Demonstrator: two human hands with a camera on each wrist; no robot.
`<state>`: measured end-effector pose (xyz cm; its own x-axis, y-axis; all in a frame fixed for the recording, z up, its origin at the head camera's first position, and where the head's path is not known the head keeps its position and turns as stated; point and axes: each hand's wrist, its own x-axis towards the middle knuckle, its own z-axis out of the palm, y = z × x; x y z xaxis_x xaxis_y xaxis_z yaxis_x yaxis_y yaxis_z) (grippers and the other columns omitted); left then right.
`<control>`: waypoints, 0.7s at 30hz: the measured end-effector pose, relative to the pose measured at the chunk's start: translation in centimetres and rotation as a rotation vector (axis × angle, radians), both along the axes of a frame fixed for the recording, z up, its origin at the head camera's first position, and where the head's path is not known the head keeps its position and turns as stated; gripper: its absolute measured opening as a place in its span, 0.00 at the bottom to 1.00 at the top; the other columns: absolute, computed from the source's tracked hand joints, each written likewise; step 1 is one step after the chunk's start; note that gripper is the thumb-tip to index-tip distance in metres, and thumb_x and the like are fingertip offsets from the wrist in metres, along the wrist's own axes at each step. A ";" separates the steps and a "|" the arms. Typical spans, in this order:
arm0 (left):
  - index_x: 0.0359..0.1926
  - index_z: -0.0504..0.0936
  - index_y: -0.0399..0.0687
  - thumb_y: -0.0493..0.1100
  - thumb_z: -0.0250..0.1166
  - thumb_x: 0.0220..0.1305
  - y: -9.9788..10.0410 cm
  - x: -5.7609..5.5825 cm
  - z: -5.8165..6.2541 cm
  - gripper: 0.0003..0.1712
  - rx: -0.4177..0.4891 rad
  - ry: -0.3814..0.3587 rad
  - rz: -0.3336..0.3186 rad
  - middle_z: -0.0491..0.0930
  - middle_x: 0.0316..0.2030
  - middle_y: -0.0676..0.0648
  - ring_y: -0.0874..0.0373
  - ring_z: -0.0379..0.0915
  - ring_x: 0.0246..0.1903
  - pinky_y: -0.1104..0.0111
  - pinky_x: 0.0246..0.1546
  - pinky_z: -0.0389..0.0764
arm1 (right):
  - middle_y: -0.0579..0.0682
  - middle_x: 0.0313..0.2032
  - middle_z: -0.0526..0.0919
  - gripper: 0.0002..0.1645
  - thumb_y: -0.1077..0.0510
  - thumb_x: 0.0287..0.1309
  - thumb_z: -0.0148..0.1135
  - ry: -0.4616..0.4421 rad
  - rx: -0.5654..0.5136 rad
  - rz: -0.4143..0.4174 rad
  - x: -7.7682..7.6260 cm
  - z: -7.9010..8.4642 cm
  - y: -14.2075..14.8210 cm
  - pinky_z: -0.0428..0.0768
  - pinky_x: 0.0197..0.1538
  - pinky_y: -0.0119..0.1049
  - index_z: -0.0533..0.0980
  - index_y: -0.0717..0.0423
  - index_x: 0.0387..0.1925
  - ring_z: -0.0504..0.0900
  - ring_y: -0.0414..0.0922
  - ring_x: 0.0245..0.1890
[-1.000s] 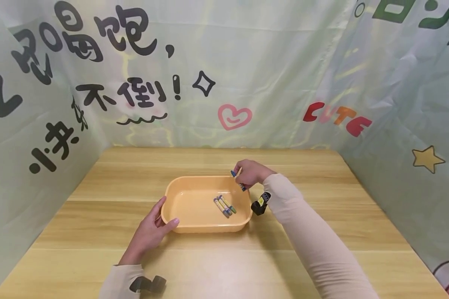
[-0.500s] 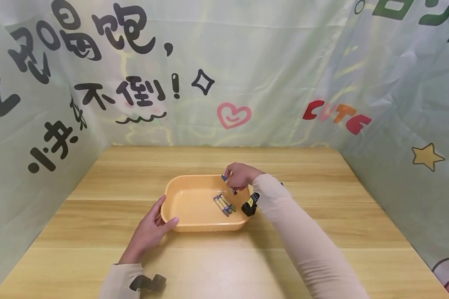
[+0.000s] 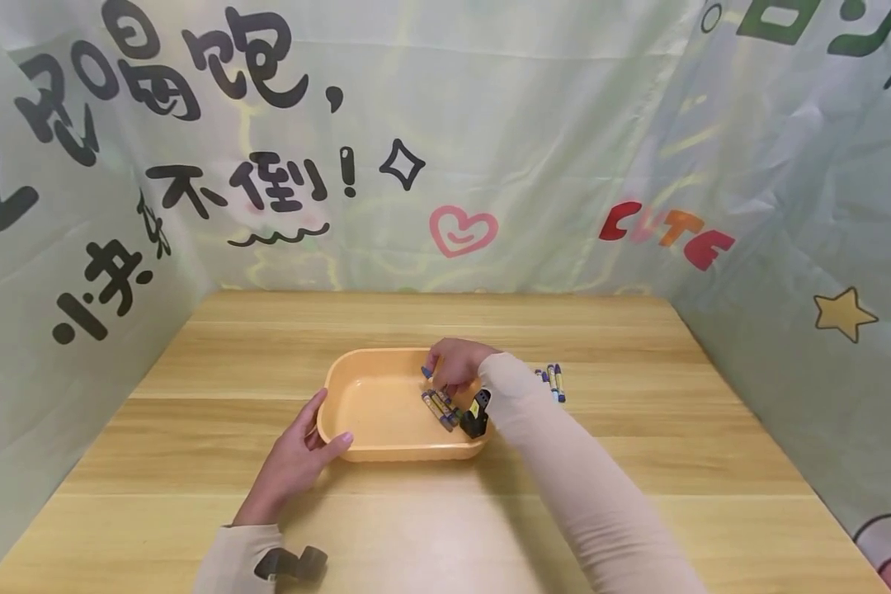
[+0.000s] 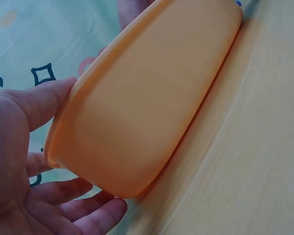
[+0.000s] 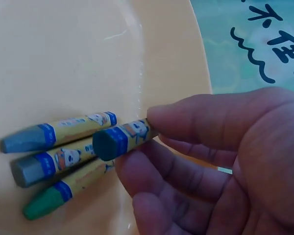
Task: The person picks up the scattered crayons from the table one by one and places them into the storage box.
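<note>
A shallow orange plastic tray [image 3: 408,453] stands on the wooden table. My left hand [image 3: 294,470] grips its left end, and the left wrist view shows the thumb on the rim with the fingers along the outer wall. Over the tray's right part, my right hand [image 3: 460,360] pinches a crayon with a dark blue-green end [image 5: 106,145] between thumb and fingers. Three crayons lie side by side under it on the tray floor: a blue-grey crayon [image 5: 32,138], a grey crayon [image 5: 32,170] and a green crayon [image 5: 44,203]. The held crayon overlaps them in the right wrist view.
Several more crayons [image 3: 555,383] lie on the table right of the tray, partly hidden by the right sleeve. Printed cloth [image 3: 535,165] hangs behind the table [image 3: 676,454] and along both sides. A black camera [image 3: 475,415] sits at the right wrist.
The right hand has carried its crayon from over the tray's right rim leftward and down to the three crayons. Crayons on the table have come into view. The left hand stays put.
</note>
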<state>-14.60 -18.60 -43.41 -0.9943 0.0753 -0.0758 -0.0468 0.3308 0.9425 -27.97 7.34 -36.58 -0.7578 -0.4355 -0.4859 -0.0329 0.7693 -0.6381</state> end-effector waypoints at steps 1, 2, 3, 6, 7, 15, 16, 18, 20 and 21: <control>0.76 0.47 0.44 0.47 0.70 0.60 0.0 0.0 0.0 0.53 -0.003 -0.002 0.000 0.51 0.73 0.36 0.44 0.56 0.68 0.63 0.60 0.67 | 0.50 0.22 0.77 0.12 0.68 0.57 0.61 -0.010 -0.003 -0.002 0.0 -0.2 -0.1 0.65 0.21 0.27 0.73 0.59 0.43 0.72 0.40 0.19; 0.76 0.47 0.44 0.47 0.70 0.60 0.0 0.0 -0.1 0.53 -0.005 -0.001 -0.001 0.51 0.73 0.36 0.44 0.56 0.68 0.63 0.60 0.68 | 0.50 0.22 0.76 0.12 0.68 0.57 0.62 -0.016 -0.006 -0.005 0.0 -0.3 -0.2 0.66 0.21 0.27 0.72 0.60 0.42 0.72 0.40 0.19; 0.76 0.46 0.43 0.47 0.70 0.60 0.0 0.0 -0.2 0.53 -0.011 0.004 -0.005 0.50 0.73 0.35 0.43 0.56 0.68 0.63 0.60 0.68 | 0.50 0.21 0.76 0.11 0.69 0.57 0.62 -0.014 -0.004 -0.003 0.0 -0.5 -0.3 0.66 0.21 0.28 0.73 0.60 0.42 0.72 0.40 0.19; 0.76 0.46 0.44 0.47 0.70 0.61 0.0 0.0 -0.2 0.53 -0.011 0.006 -0.004 0.50 0.73 0.36 0.43 0.56 0.68 0.63 0.60 0.68 | 0.50 0.22 0.78 0.11 0.68 0.55 0.63 0.008 0.015 0.008 0.1 -0.7 -0.6 0.69 0.21 0.27 0.73 0.59 0.40 0.73 0.40 0.19; 0.76 0.46 0.44 0.47 0.70 0.61 -0.1 0.0 -0.2 0.53 -0.011 0.006 -0.005 0.50 0.73 0.36 0.43 0.56 0.68 0.63 0.60 0.67 | 0.51 0.22 0.78 0.11 0.69 0.54 0.64 0.013 0.018 0.011 0.1 -0.8 -0.7 0.70 0.21 0.28 0.73 0.59 0.39 0.74 0.40 0.19; 0.77 0.46 0.44 0.46 0.70 0.61 -0.2 0.0 -0.3 0.53 0.004 0.012 -0.012 0.50 0.73 0.36 0.44 0.56 0.68 0.64 0.60 0.68 | 0.52 0.20 0.77 0.11 0.72 0.53 0.63 -0.037 0.006 0.012 0.3 -1.5 -1.6 0.70 0.19 0.26 0.70 0.60 0.36 0.74 0.41 0.19; 0.76 0.46 0.44 0.46 0.70 0.61 -0.2 0.0 -0.3 0.53 0.004 0.013 -0.012 0.50 0.73 0.36 0.44 0.56 0.68 0.64 0.60 0.68 | 0.52 0.20 0.77 0.11 0.72 0.53 0.62 -0.043 0.006 0.006 0.3 -1.6 -1.7 0.71 0.19 0.26 0.70 0.60 0.35 0.74 0.41 0.19; 0.76 0.46 0.44 0.45 0.70 0.61 -0.1 -0.1 -0.4 0.53 0.010 0.014 -0.015 0.50 0.73 0.36 0.44 0.56 0.68 0.64 0.60 0.68 | 0.52 0.20 0.77 0.11 0.73 0.53 0.61 -0.055 0.010 -0.003 0.4 -1.8 -1.8 0.70 0.19 0.26 0.70 0.59 0.35 0.74 0.41 0.19; 0.76 0.46 0.43 0.45 0.69 0.61 -0.1 -0.1 -0.4 0.52 0.012 0.016 -0.017 0.50 0.73 0.36 0.44 0.56 0.68 0.65 0.60 0.68 | 0.53 0.20 0.77 0.12 0.73 0.53 0.61 -0.068 0.012 -0.011 0.5 -1.9 -1.8 0.70 0.19 0.27 0.70 0.59 0.35 0.74 0.41 0.19; 0.76 0.46 0.43 0.45 0.69 0.61 -0.1 -0.1 -0.4 0.52 0.015 0.018 -0.018 0.50 0.73 0.36 0.44 0.56 0.68 0.65 0.60 0.68 | 0.53 0.20 0.77 0.12 0.73 0.54 0.61 -0.074 0.011 -0.016 0.5 -1.9 -1.8 0.70 0.19 0.27 0.69 0.59 0.35 0.74 0.41 0.19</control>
<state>-14.73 -18.72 -43.78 -0.9939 0.0944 -0.0565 -0.0237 0.3177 0.9479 -27.49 5.58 -38.47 -0.7263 -0.4181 -0.5455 0.0258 0.7765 -0.6296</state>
